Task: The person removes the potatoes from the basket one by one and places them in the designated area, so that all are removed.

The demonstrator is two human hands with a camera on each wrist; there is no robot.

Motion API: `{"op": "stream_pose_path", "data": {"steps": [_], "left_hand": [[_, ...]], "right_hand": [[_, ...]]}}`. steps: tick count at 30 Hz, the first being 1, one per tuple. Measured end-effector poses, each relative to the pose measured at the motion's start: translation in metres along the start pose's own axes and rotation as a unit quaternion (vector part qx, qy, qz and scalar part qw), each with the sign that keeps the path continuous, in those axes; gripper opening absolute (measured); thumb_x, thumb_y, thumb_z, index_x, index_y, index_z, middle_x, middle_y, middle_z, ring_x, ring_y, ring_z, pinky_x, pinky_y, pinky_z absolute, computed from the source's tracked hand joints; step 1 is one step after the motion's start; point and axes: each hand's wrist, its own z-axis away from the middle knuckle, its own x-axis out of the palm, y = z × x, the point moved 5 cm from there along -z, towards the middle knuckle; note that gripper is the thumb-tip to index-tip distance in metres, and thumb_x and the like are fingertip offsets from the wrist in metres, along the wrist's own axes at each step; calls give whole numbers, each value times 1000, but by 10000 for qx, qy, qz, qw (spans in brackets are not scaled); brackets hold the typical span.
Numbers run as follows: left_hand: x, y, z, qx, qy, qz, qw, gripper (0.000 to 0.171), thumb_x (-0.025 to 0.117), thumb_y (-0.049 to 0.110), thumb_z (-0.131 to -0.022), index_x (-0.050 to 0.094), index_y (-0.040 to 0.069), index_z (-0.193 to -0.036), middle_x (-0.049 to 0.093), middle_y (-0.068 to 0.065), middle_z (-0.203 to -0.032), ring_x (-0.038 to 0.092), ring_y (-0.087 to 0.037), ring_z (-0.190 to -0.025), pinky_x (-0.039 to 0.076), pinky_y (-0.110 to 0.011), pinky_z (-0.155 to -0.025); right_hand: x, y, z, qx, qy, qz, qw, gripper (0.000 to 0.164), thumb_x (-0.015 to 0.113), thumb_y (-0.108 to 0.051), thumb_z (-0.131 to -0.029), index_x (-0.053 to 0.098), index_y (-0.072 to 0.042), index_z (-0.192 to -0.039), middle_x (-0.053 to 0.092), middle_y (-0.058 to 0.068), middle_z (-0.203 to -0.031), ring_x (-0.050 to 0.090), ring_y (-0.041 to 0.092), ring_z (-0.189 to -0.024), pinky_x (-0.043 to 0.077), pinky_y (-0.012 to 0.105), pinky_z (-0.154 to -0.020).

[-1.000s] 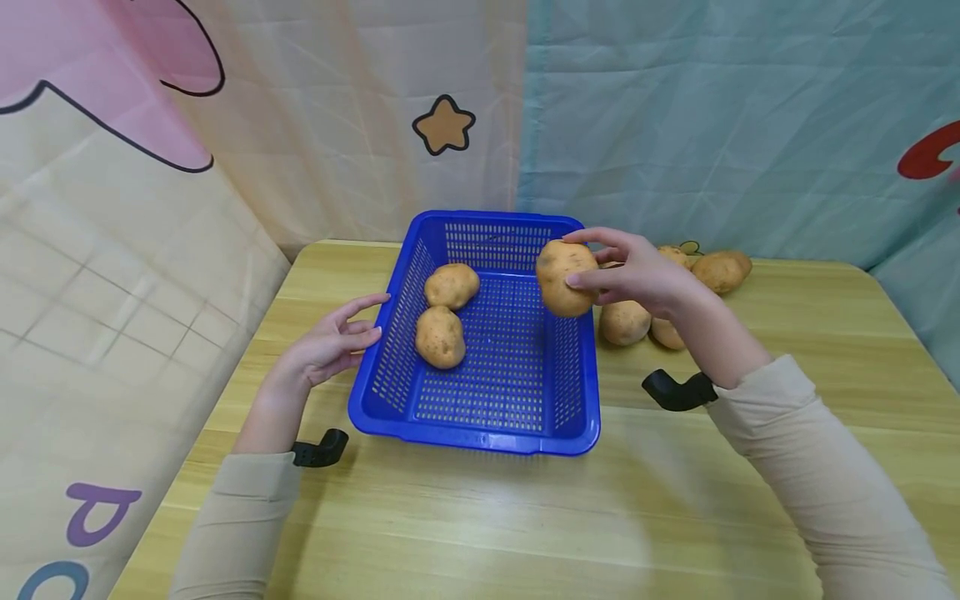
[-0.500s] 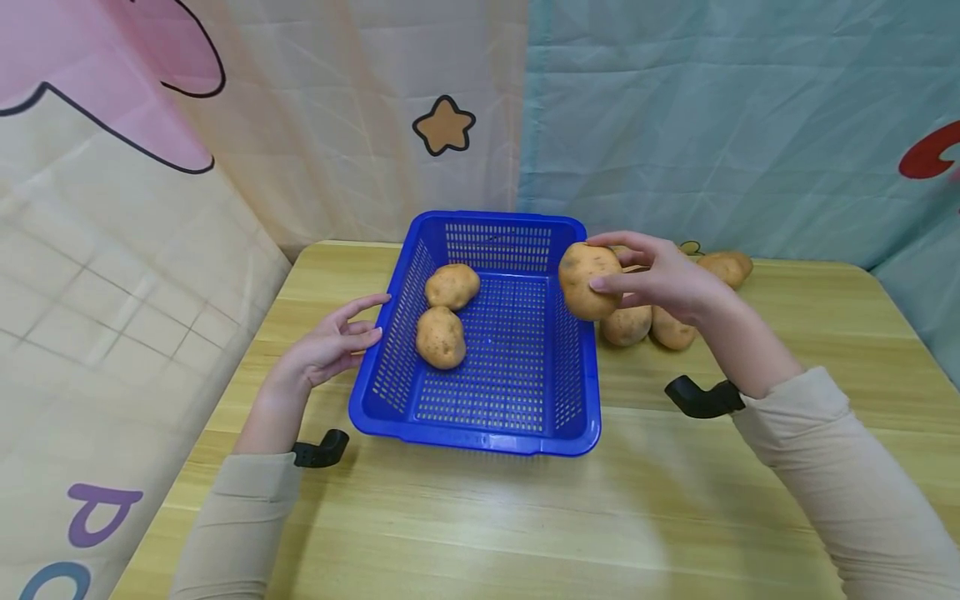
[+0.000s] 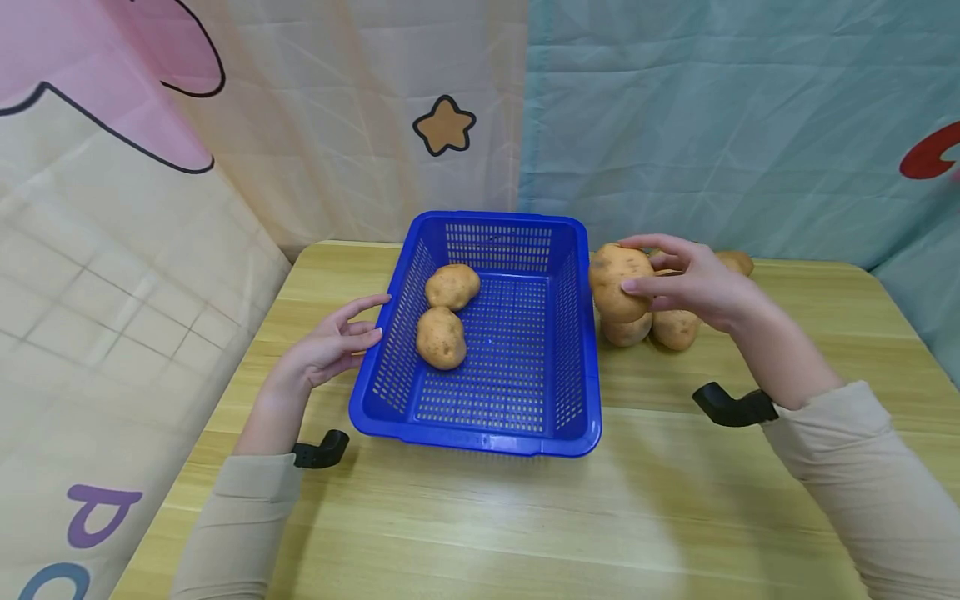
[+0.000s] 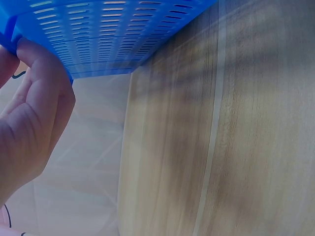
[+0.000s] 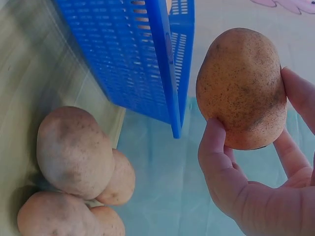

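**On a wood-grain table (image 3: 465, 525) before printed fabric (image 3: 712, 125), a right hand (image 3: 693, 283) is holding a potato (image 3: 617, 287)**

The fabric is hanging beyond the far edge, cream toward the left with an outlined orange star (image 3: 444, 126), and teal toward the right. A blue perforated plastic basket (image 3: 480, 442) is standing on the table. Inside it, a far potato (image 3: 452, 287) and a near potato (image 3: 441, 337) are lying against each other, close to the left wall.

The left hand (image 3: 330, 346) is pinching the basket's left rim between thumb and finger. The right hand is clamping its thumb and fingers on the held potato, which is hovering above the table just right of the basket's right rim, apart from it. Loose potatoes (image 3: 675, 329) are resting in a cluster right of the basket, on the far part of the table; the hand is partly hiding them, so their number is staying unclear. Both arms are wearing beige sleeves (image 3: 847, 475) and curved black wrist mounts (image 3: 735, 407).
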Motion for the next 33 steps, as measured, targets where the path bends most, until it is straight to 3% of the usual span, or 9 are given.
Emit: {"op": "stream_pose_path", "data": {"steps": [13,25,33], "left_hand": [[-1,1,0,21,-4,-36,10000,58,49,0,-95,23,11,-145,65,-10,-99,66,-21,-86,56,-33,-73],[-1,-1,0,52,-43,-66,10000,57,49,0,-95,23,11,-145,65,-9,-99,66,-20,-87,56,-32,-74],[-1,0,1,68,-50,-32,10000,56,48,-1,-95,24,10,-144,65,-9,-98,66,-21,-86,56,-33,-73]], "right_hand": [[-19,12,11,39,124,-266,9996,57,64,-14,-89,37,-14,-139,39,18,-125,61,14,-93,54,32,-78],[-37,25,22,85,262,-232,9994,53,60,-11,-92,38,-21,-139,39,12,-121,59,9,-94,54,29,-77],[-51,36,29,100,307,-406,9987,57,57,-6,-93,32,-20,-142,32,14,-126,59,7,-95,55,29,-74]]}}
